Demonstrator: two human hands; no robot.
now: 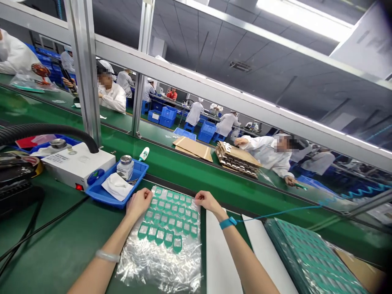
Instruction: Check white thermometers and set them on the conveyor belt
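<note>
A clear plastic sheet (159,261) lies on the green table between my forearms, with several rows of small green pieces (163,220) showing on its upper part. The fingers of my left hand (141,202) are pinched together at the sheet's upper left corner. At the upper right corner, my right hand (208,201) has its thumb and fingers closed on the sheet's edge. A blue band with a cord circles my right wrist, and a pale bangle is on my left wrist.
Left of the sheet are a blue tray (107,199) with a bottle and white cloth, and a white machine (79,163) with a black hose. To the right are white boards (219,253) and stacked green packs (312,253). People work beyond the green ledge.
</note>
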